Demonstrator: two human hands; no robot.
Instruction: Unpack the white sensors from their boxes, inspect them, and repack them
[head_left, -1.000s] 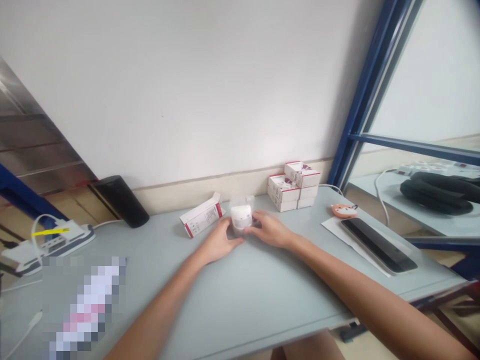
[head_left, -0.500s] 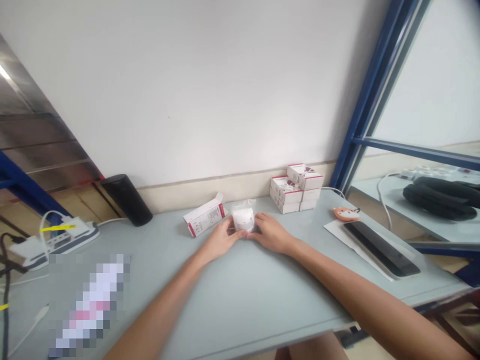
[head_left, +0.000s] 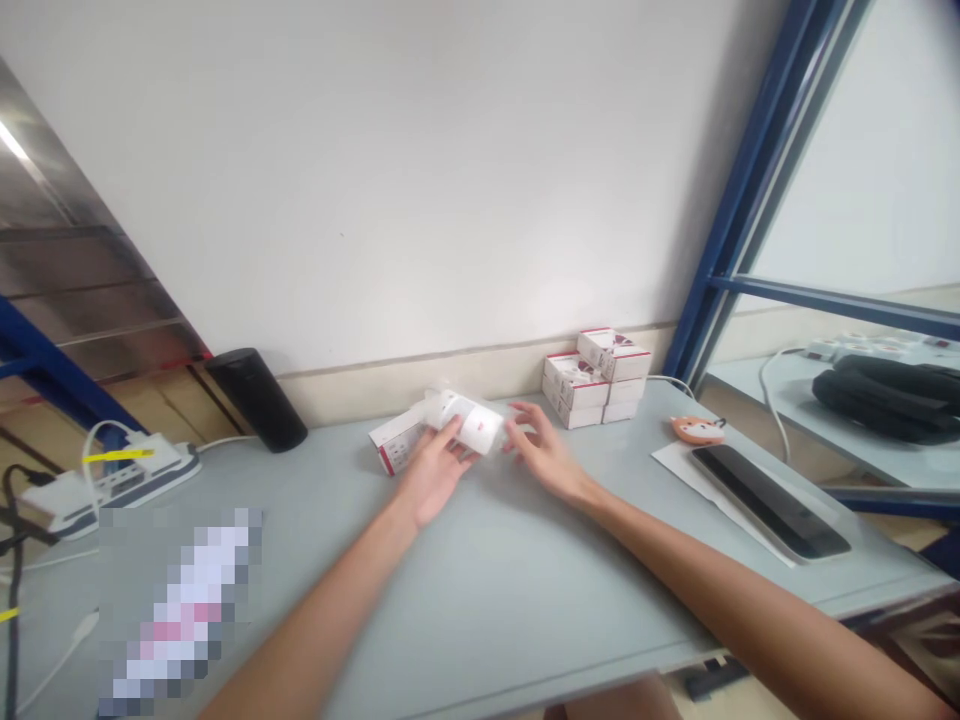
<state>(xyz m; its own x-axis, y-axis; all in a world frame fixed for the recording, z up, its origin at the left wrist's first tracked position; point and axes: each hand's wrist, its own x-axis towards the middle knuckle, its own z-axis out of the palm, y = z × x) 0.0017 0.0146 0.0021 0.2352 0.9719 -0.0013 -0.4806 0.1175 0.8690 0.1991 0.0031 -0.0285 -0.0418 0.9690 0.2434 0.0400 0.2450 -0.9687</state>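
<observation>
**A:** Hand status?

**B:** Left hand (head_left: 433, 470) is clamped on the white device (head_left: 475, 426), fingers wrapped under it. The device is tipped on its side, just above the table (head_left: 525, 600), mid-table toward the back wall.

**A:** Right?

**B:** Right hand (head_left: 546, 458) has its fingers spread and holds nothing. It sits just beside the device's right end. Too blurred to tell if it touches.

**A:** Is the device inside anything?

**B:** Looks like a clear bag (head_left: 441, 402) around it, with film showing at the left end. It's soft focus, so I'm not certain.

**A:** Other containers?

**B:** A red-and-white carton (head_left: 390, 447) lies flat on the table right behind the left hand. Its right end is hidden by the hand and the device, so I can't tell what's in it. A stack of boxes (head_left: 598, 375) in the same colours sits by the wall, right of the hands, in two tiers. All look closed, contents not visible.

**A:** Rest of the bench?

**B:** A black cylinder (head_left: 256, 400) lies tilted against the wall on the left. A power strip (head_left: 112, 478) at the far left has cables plugged in. On the right a phone (head_left: 771, 500) lies on a white sheet (head_left: 675, 462), with an orange fox-shaped thing (head_left: 697, 430) just beside it. A black coil (head_left: 892, 385) is on the next table, well apart.
</observation>
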